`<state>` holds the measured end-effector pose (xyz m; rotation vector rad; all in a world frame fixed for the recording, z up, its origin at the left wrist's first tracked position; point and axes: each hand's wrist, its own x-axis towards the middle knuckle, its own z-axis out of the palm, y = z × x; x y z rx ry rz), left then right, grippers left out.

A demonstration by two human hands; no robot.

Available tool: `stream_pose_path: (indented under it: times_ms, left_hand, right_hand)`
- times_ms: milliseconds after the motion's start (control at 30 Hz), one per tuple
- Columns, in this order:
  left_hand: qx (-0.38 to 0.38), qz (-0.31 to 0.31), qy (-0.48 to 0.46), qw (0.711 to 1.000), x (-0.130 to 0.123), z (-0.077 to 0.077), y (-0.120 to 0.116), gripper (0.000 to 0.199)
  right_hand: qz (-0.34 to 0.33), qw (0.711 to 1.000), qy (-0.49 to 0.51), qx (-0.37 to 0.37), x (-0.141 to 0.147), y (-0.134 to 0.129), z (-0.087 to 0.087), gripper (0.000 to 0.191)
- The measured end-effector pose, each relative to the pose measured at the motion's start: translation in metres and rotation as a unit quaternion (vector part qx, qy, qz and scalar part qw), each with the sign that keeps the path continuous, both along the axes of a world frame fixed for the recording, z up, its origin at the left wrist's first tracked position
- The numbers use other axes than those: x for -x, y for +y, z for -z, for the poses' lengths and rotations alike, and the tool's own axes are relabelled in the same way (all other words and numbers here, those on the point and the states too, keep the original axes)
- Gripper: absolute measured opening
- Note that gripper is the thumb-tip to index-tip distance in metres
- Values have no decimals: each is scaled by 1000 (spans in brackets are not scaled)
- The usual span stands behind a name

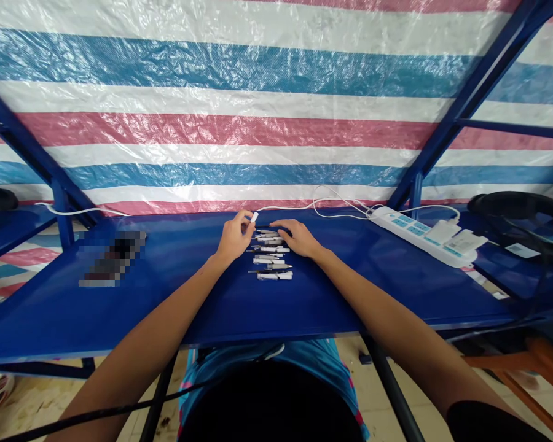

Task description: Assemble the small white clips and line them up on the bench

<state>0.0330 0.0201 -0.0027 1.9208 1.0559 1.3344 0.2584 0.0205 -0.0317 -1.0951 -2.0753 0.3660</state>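
My left hand (236, 236) pinches a small white pen part (254, 217), probably a cap, just above the blue table (203, 307). Below and between my hands lies a column of disassembled pen parts: several white barrels (274, 277), grey pointed tips (279, 266) and thin dark refills (260, 271). My right hand (299, 236) rests at the upper right of this column, fingers apart. Its index fingertip reaches a thin dark refill (262, 227) at the top, while the thumb lies beside the upper parts. Whether it touches them is too small to tell.
A white power strip (419, 230) with plugged-in chargers lies at the right, its white cable (336, 199) running along the back edge. Dark headphones (525, 221) sit further right. On the left lies a pixelated dark object (115, 258). Blue frame posts (59, 184) flank the table.
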Motion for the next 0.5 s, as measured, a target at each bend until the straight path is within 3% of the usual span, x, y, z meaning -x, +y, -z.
stream_pose_path:
  times_ms: [133,233,367,500]
  left_hand:
    - [-13,-36,39,998,4,3,6,9]
    - [-21,-52,132,990,6,3,8,12]
    - [-13,-46,286,957,7,2,8,22]
    - [-10,-58,365,929,5,0,4,37]
  right_hand:
    - [-31,999,-22,-11,3,-1,0,33]
    - [-42,998,-54,-7,4,-1,-1,34]
    - [-39,995,-91,0,5,-2,-2,35]
    - [-24,994,-108,3,6,-5,-5,35]
